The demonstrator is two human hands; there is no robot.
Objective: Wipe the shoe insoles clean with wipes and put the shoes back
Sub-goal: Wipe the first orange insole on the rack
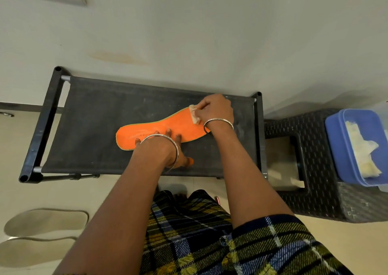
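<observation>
An orange insole lies flat on the black fabric top of a shoe rack, its heel to the left. My left hand presses on the insole's near edge with spread fingertips. My right hand grips a crumpled whitish wipe and holds it against the insole's right end. Both wrists wear metal bangles.
A dark woven stool stands right of the rack, carrying a blue plastic box with more wipes inside. Two pale insoles lie on the floor at lower left. A wall rises just behind the rack.
</observation>
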